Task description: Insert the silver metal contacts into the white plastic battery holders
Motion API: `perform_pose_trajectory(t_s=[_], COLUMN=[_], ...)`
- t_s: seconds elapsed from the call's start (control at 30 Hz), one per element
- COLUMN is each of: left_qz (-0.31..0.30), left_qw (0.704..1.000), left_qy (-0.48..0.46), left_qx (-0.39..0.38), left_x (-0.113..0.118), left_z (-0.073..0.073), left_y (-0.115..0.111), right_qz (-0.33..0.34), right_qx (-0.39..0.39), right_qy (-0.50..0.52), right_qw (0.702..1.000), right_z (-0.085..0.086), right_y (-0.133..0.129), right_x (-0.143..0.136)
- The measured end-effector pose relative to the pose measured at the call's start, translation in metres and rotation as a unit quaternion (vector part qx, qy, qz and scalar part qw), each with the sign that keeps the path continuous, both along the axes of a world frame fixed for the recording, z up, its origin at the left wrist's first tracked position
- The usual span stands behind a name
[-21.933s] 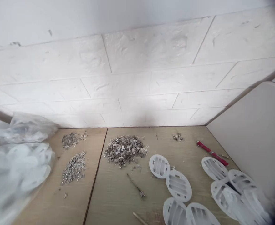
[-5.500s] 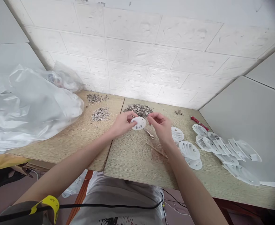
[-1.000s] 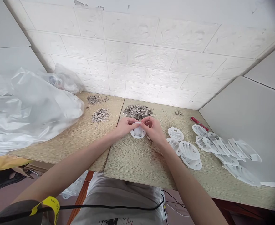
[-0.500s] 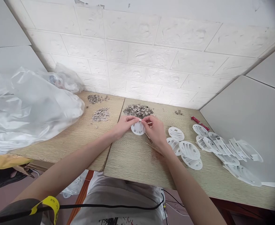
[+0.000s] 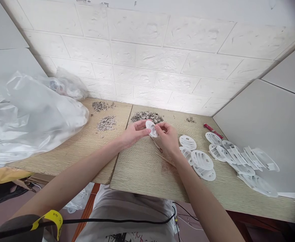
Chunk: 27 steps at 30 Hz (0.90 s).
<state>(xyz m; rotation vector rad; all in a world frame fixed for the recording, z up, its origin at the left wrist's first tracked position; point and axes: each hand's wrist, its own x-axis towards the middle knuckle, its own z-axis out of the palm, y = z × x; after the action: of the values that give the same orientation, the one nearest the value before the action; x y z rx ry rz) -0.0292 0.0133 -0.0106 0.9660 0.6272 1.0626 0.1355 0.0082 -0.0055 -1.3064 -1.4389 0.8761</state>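
Note:
Between my two hands, above the table, is a round white plastic battery-holder disc [image 5: 151, 127], tilted, with small metal pieces on it. My left hand [image 5: 136, 131] pinches its left edge, thumb in front and fingers behind. My right hand [image 5: 167, 135] grips the right edge with thumb and fingertips. Just behind them lies a heap of small metal contacts [image 5: 147, 116]. Below the disc a thin metal tool [image 5: 157, 145], perhaps tweezers, rests on the wood. A slim wooden stick [image 5: 164, 159] lies partly under my right forearm.
More white discs [image 5: 202, 160] lie right of my hand, and a longer overlapping row [image 5: 238, 158] stands beyond. Two metal-part piles [image 5: 106, 123] sit left. A large plastic bag [image 5: 36, 114] covers the left side. A red tube-like item [image 5: 213, 130] lies near the right panel.
The disc has turned from facing me to a tilted angle and moved slightly right. My left fingers have shifted to its left side; the thin metal tool is more exposed.

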Motion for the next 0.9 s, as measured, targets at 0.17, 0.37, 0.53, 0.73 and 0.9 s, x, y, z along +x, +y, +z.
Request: perform_pose_trajectory(t_s=[0.17,0.37,0.53,0.73,0.9], left_qz=[-0.013,-0.022,0.006,0.035,0.048], left_qw=[1.000,1.000,1.000,0.996,0.992], left_qy=[-0.008,-0.013,-0.001,0.054,0.075], left_qx=[0.022,0.015,0.028,0.061,0.086], left_x=[0.0008,0.0017,0.0019,0.0016,-0.0022], left_z=[-0.0032,-0.0026,-0.0031,-0.0059,-0.0076], left_y=[0.0025,0.0015,0.0012,0.0016,0.0044], right_qz=[-0.011,-0.002,-0.006,-0.015,0.011], right_qx=[0.004,-0.005,-0.015,0.036,0.088], right_qy=[-0.092,-0.117,-0.082,-0.150,-0.206], right_qw=[0.996,0.993,0.997,0.988,0.974], right_z=[0.0087,0.0083,0.0062,0.0054,0.0048], right_y=[-0.0033,-0.0004,-0.0013,-0.0021,-0.0011], right_x=[0.0024,0.0065,0.0043,0.0021,0.0039])
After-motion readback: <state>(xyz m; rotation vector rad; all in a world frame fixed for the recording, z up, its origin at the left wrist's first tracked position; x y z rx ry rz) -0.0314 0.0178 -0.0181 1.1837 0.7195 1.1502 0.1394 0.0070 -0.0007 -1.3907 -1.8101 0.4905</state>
